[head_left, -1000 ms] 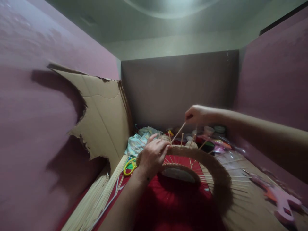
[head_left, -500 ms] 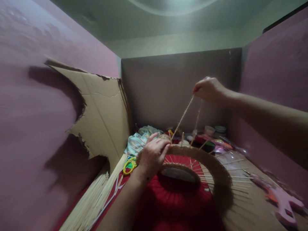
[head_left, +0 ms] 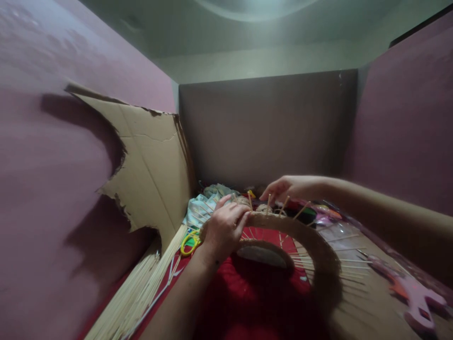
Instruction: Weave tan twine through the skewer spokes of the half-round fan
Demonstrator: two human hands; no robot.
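A round woven twine piece (head_left: 323, 245) stands tilted in front of me, with thin wooden sticks (head_left: 348, 260) radiating from it and a pale flat disc (head_left: 262, 255) in its middle. My left hand (head_left: 226, 226) is closed over its upper left rim, thumb on the near side. Just beyond the top rim, my right hand (head_left: 283, 188) is low beside the upright stick ends, its fingers bent together and pointing left. The twine at its fingertips is hard to make out. Twine bundles (head_left: 264, 208) lie behind the rim.
Yellow-handled scissors (head_left: 189, 243) and a bundle of loose sticks (head_left: 141, 283) lie to the left. Torn cardboard (head_left: 152, 165) leans on the left wall. At right is a pink glue gun (head_left: 417, 297). Red cloth (head_left: 262, 302) lies underneath, and patterned fabric (head_left: 200, 210) sits behind.
My right hand has come down from high above the ring to just behind its rim, and the taut twine strand is no longer visible. My left hand stays on the rim.
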